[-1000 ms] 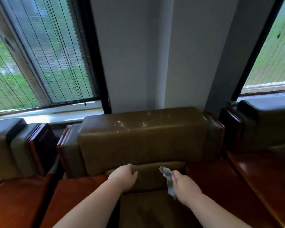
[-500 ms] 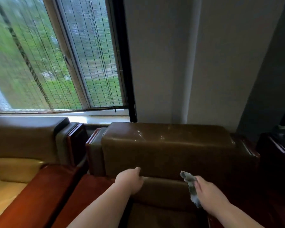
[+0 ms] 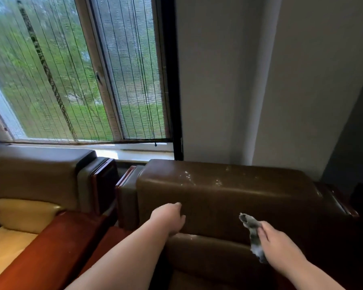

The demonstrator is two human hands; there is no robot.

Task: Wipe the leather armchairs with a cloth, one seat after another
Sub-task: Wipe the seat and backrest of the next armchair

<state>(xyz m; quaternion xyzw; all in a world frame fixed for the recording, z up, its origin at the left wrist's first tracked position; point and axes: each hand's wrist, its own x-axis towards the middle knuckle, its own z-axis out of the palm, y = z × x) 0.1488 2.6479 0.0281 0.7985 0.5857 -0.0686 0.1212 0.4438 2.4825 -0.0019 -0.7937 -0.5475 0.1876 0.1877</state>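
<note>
The left hand (image 3: 169, 218) rests against the front face of the brown leather backrest (image 3: 228, 197) of the armchair directly ahead, its fingers (image 3: 177, 206) curled inward and holding nothing. The right hand (image 3: 278, 244) holds a small grey cloth (image 3: 252, 233), fingers pinched narrowly round it; one end of the cloth sticks up above the fingers and the other hangs below them. The cloth sits in front of the backrest, right of the left hand's fingers and well apart from them; whether it touches the leather cannot be told. A lower cushion (image 3: 208, 254) lies just under both hands. Pale specks (image 3: 188, 176) mark the top of the backrest, above the left hand's fingers. To the left of those fingers stands a second armchair (image 3: 36, 181) with a cream seat cushion (image 3: 23, 216) and a reddish-brown wooden armrest (image 3: 57, 248). A window (image 3: 76, 70) with a string blind is behind it.
</note>
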